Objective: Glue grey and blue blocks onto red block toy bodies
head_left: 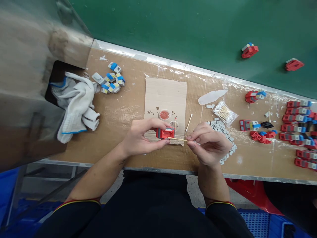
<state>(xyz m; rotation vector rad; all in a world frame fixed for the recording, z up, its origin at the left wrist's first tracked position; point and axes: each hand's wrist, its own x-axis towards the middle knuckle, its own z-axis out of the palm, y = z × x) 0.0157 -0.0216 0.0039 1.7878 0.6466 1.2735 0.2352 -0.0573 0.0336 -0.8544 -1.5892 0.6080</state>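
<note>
Between the thumb and fingers of my left hand (143,137) is a red and grey plastic part (165,133), its hollow red side facing up. My right hand (210,142) pinches a thin cotton swab (178,139) whose far end reaches the part's red recess. Whether that tip touches inside is too small to tell. Below the hands lies a cardboard sheet (165,92), bearing a small cup of red liquid (164,114) and a second clear cup (174,125). Another cotton swab (189,122) rests just right of the sheet.
A bag of cotton swabs (225,112), small grey pieces (229,138) and a translucent bottle (211,97) lie to the right. Rows of red-grey parts (294,128) stand farther right. White gloves (76,102) and blue-banded grey blocks (112,79) are left. Behind runs a green surface (185,33).
</note>
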